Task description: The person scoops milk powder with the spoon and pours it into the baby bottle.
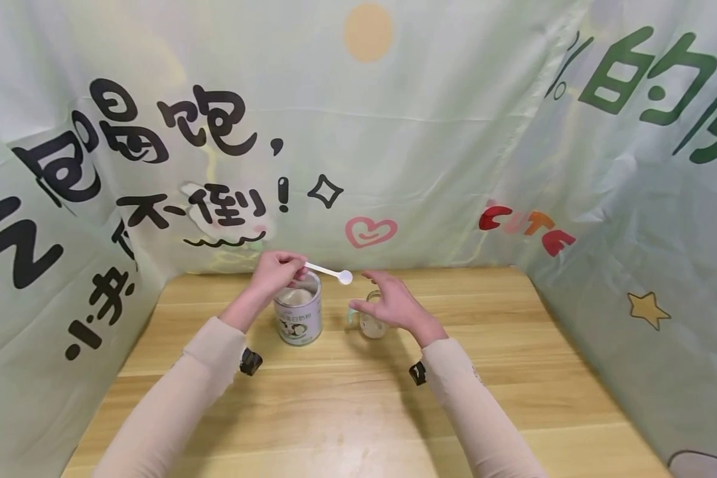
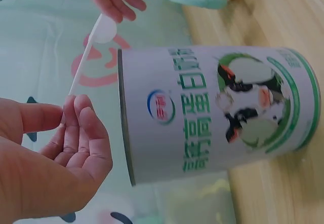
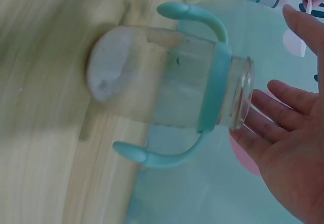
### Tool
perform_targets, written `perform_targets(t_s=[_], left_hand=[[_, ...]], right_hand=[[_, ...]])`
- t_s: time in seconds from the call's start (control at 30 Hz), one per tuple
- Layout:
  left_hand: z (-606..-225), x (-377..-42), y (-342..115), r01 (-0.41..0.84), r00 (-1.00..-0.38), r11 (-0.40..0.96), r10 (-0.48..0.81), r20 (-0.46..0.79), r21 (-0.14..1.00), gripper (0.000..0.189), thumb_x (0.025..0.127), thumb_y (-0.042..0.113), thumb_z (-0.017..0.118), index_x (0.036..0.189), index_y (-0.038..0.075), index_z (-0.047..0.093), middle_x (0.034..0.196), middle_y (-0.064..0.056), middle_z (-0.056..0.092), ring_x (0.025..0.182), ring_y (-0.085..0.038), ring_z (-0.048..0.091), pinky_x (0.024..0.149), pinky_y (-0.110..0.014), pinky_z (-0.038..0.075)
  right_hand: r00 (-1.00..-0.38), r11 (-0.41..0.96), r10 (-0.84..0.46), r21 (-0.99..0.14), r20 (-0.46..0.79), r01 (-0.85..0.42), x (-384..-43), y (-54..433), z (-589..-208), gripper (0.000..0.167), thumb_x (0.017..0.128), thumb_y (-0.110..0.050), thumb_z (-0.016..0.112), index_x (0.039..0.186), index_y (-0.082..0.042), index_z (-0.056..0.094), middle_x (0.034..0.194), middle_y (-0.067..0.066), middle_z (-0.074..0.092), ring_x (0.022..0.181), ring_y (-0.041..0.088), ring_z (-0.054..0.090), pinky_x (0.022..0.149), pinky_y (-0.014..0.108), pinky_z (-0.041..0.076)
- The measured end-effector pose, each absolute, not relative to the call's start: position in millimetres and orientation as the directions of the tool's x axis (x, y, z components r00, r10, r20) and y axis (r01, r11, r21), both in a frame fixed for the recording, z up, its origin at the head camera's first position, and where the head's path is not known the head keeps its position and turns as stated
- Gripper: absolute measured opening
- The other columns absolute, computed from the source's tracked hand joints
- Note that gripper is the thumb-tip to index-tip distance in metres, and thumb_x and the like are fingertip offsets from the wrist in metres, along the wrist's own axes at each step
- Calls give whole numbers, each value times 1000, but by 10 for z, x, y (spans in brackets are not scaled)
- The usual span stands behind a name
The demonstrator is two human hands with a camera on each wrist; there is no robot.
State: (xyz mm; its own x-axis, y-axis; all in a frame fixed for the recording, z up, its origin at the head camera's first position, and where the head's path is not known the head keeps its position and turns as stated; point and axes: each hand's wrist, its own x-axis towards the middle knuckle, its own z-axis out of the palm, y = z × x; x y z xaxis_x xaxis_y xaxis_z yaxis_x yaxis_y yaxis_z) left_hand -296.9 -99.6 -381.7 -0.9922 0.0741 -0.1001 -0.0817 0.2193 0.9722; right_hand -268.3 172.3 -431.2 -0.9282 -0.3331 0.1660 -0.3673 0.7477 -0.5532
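Observation:
My left hand (image 1: 277,271) pinches the end of a white measuring scoop (image 1: 346,277) between thumb and fingers, above an opened milk powder tin (image 1: 299,322). The scoop's handle points right, and its small round bowl hangs in the air between the tin and a clear baby bottle (image 1: 373,326). Pale powder shows inside the tin. In the right wrist view, the uncapped bottle (image 3: 167,82) stands upright, with two mint-green handles and white powder at its bottom. My right hand (image 3: 296,143) has its fingers spread right at the bottle's mouth, holding nothing.
The wooden table (image 1: 346,411) backs onto a printed cloth (image 1: 442,159), which also rises on the left and right sides. Tin and bottle stand side by side near the table's far edge, a small gap between them. A dark camera (image 1: 251,362) sits at the left wrist.

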Motion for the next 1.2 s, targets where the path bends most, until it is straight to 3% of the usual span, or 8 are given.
perform_targets(t_s=[0.23, 0.63, 0.87, 1.07, 1.2], left_hand=[[-3811, -2966, -1182, -91, -994, 216, 39, -101, 972, 30, 105, 9, 59, 129, -8, 68, 85, 1, 74, 72, -5, 69, 67, -20, 59], [-3801, -2903, -1461, -83, -997, 238, -11, -83, 968, 30, 105, 8, 59, 128, -7, 68, 100, -14, 78, 73, -6, 69, 72, -23, 62], [-3801, -2888, -1568, -90, -996, 246, -26, -86, 965, 31, 105, 8, 59, 130, -9, 66, 94, -9, 77, 75, -8, 70, 69, -20, 60], [-3815, -2860, -1633, -74, -997, 269, -37, -66, 960, 29, 105, 8, 59, 126, -10, 68, 101, -17, 77, 74, -8, 71, 68, -20, 60], [-3840, -2838, -1678, -41, -999, 295, -39, -31, 955, 29, 104, 6, 59, 124, -13, 68, 84, -4, 76, 71, -6, 69, 70, -23, 61]], right_hand=[[-930, 739, -335, -570, 151, -359, -2700, 1579, -4271, 85, 89, -53, 80, 154, -6, 50, 157, 14, 54, 144, 35, 53, 120, 52, 44], [-914, 711, -377, -585, 152, -390, -2747, 1313, -4304, 87, 88, -53, 81, 155, -8, 50, 156, 13, 56, 143, 34, 54, 119, 52, 45], [-912, 709, -385, -586, 144, -392, -2750, 1197, -4307, 93, 86, -60, 80, 157, -9, 48, 157, 11, 55, 143, 32, 55, 118, 52, 46], [-905, 709, -401, -577, 143, -405, -2756, 1113, -4306, 92, 87, -58, 81, 157, -10, 47, 156, 13, 55, 142, 33, 56, 117, 52, 47], [-898, 704, -414, -571, 151, -421, -2772, 1068, -4317, 91, 87, -57, 81, 156, -8, 48, 155, 15, 56, 140, 34, 57, 116, 52, 47]])
